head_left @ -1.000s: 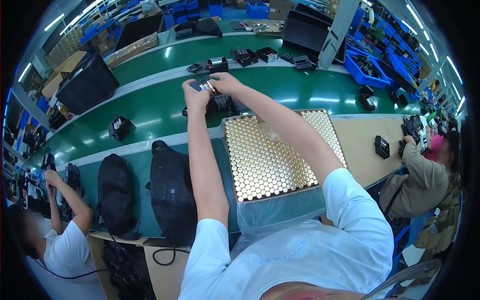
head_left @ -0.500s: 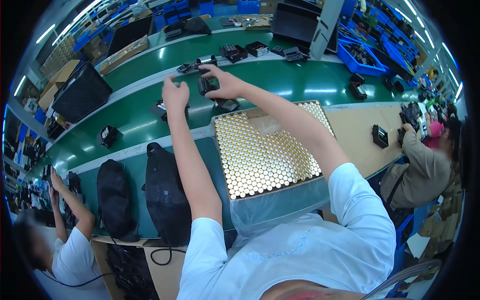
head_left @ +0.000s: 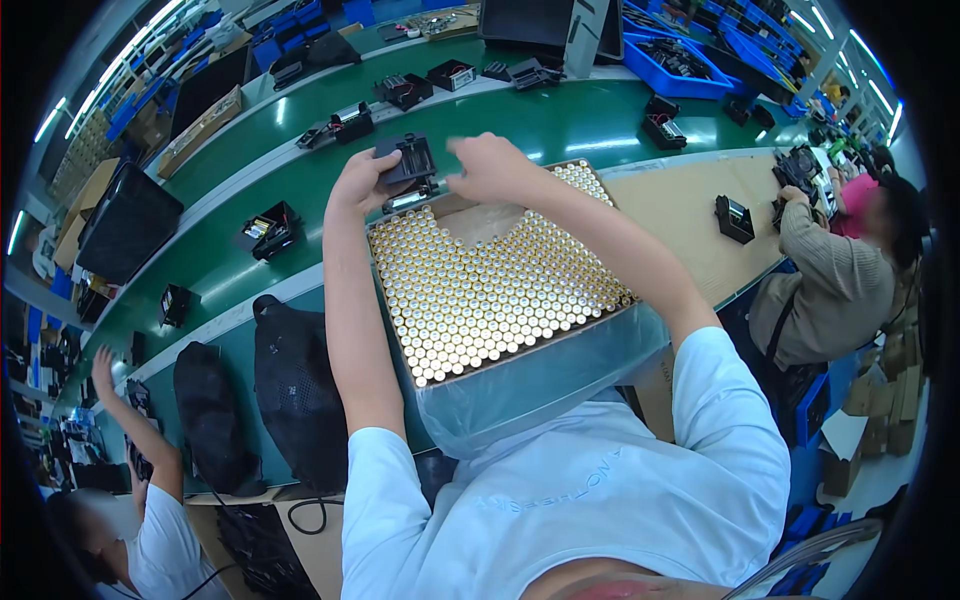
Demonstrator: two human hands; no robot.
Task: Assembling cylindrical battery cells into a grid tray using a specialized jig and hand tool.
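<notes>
My left hand [head_left: 362, 182] grips a black plastic battery case [head_left: 408, 158], whose open slotted side faces up, above the green conveyor belt. Just right of it is my right hand [head_left: 492, 168], its fingers bent and smeared by motion, so I cannot make out whether it holds anything. Below both hands stands a carton lined with clear plastic, packed with upright cylindrical batteries [head_left: 490, 290]; a gap at its far edge bares the brown cardboard. Another battery case [head_left: 408, 198], with a silvery cell showing, lies partly hidden beneath the held one.
More black battery cases [head_left: 270, 230] are spread along the belt [head_left: 225, 275]. Two black bags [head_left: 298, 390] lie left of the carton. Farther back is a blue bin [head_left: 676, 68] of black parts. Co-workers sit at left and at right [head_left: 840, 245].
The black battery case has passed from my right hand to my left. My right hand has drawn back from it to the right. Cases on the belt appear farther left.
</notes>
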